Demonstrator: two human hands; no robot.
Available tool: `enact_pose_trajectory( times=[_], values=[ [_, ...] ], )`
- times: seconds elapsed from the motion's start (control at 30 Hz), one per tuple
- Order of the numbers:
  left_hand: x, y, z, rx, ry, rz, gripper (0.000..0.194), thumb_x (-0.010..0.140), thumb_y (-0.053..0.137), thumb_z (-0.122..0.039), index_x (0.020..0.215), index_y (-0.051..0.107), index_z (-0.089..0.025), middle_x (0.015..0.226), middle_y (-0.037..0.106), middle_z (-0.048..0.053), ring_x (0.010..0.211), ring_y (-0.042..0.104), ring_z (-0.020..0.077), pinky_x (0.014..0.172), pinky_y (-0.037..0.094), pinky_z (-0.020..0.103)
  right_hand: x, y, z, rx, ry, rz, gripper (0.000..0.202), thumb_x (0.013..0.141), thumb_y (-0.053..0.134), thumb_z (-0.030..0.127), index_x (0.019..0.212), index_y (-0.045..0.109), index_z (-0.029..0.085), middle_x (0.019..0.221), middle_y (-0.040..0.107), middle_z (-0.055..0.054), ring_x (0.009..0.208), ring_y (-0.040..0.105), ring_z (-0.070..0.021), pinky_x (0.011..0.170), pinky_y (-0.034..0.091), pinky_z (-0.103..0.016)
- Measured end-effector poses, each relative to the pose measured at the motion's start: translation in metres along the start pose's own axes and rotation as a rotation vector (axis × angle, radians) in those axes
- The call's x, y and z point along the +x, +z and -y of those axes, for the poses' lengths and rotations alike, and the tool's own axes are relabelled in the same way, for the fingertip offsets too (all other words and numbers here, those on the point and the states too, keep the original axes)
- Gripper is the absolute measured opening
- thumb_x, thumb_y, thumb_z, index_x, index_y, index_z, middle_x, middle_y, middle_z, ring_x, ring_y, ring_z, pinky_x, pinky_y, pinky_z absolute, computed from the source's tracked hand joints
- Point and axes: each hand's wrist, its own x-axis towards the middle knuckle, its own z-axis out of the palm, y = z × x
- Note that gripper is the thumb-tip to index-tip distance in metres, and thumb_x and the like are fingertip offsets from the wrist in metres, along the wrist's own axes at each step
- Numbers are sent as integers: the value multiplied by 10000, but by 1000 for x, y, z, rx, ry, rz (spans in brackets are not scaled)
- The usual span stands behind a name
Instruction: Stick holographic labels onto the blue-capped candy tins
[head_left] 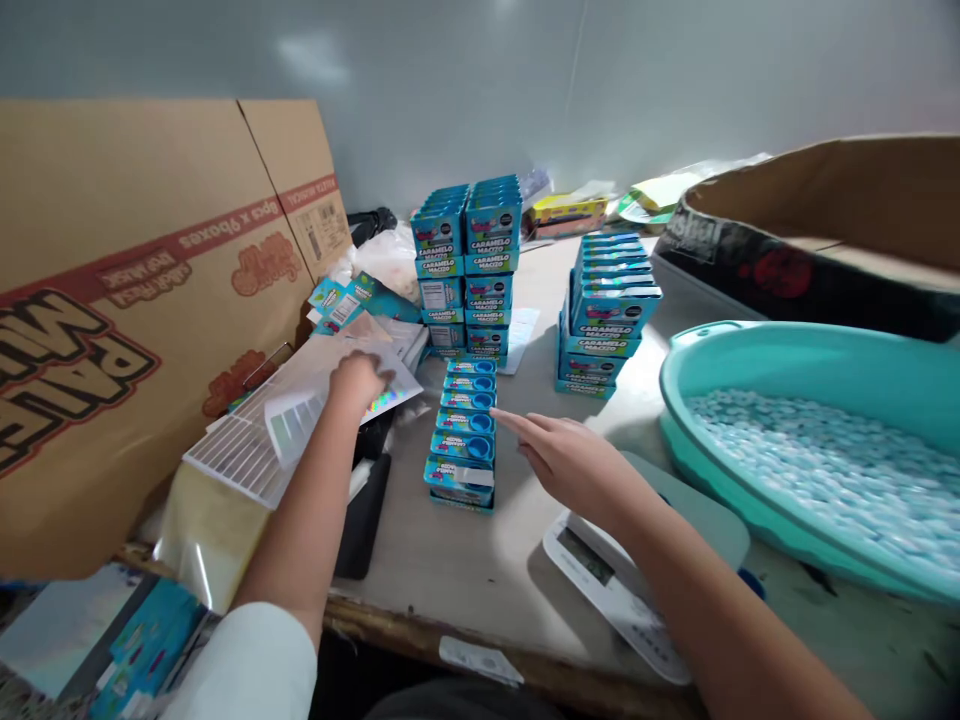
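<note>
My left hand [360,382] is on a shiny sticker sheet [397,385] at the left of the table, its fingers curled closed at the sheet; the fingertips are partly hidden. Under that sheet lies a pile of papers. My right hand [562,455] holds nothing, its fingers stretched out. Its index fingertip touches or nearly touches the right side of a row of small blue candy boxes [463,420] in a low display tray. The nearest box bears a pale strip [474,478] on its top.
Stacked blue candy displays [466,270] stand behind, with another stack [604,310] to their right. A turquoise basin [675,385] of wrapped candies and a white scale [600,590] are at right. A big carton [187,210] stands left; a dark open box [810,270] is at back right.
</note>
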Motion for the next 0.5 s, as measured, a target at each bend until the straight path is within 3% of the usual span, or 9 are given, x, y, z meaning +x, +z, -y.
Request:
enact_pose_trajectory(
  times=[0.17,0.5],
  values=[
    [-9,22,13,-15,49,-42,402,932,579,-327,1283,695,-169,1362,651,140,1253,610,267,1078,442,325,0,-1,0,14,-7,-28,538,953,438,84,1467,527,217,957,742,-72,800,685,-215,687,485,-314],
    [-8,32,15,-82,83,-117,347,905,617,-294,1205,739,-170,1295,703,136,1218,644,266,1061,451,347,0,2,-3,19,-7,15,485,949,455,84,1399,593,199,1058,752,-87,876,717,-241,763,526,-359]
  ],
)
